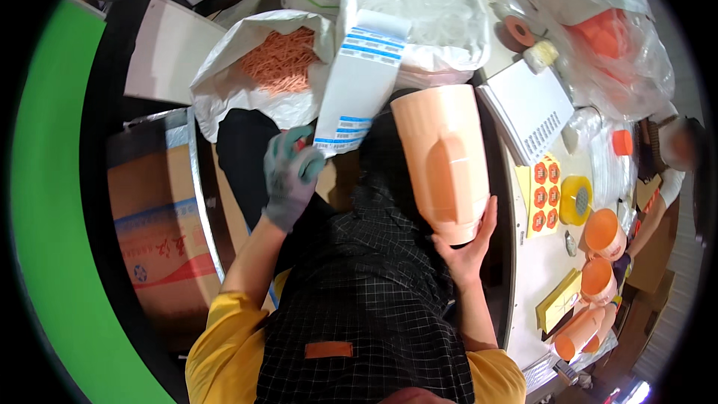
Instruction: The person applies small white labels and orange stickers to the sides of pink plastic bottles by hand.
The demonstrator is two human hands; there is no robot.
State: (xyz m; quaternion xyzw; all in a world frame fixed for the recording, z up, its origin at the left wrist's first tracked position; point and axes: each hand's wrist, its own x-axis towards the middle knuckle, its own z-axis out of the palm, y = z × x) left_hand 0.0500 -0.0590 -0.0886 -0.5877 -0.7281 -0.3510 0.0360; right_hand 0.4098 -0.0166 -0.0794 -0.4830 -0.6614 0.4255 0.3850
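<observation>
Seen from my head camera, my right hand (470, 243) cups the narrow lower end of a peach jug (443, 161), fingers spread wide and curled up its side, thumb under the rim. The jug lies tilted across my lap, its broad end pointing away from my fingertips toward the clear bag (419, 7).

My gloved left hand (290, 176) pinches the bottom edge of a white card (359, 82) with blue stripes; the fingers are narrow, closed on the card's lower corner, and the card stands up and away from them, just beside the jug.

I judge the jug to be light, hollow, stiff plastic with a smooth, somewhat slippery skin; the moulded recess on its flank, just above my right fingertips, looks the surest place to take hold. The card looks thin and bendy, best held by an edge.

Beyond my left fingers sits a sack (262, 67) of orange strips. Past my right fingers, the table (538, 269) carries sticker sheets (544, 194) and a tape roll (576, 200).
</observation>
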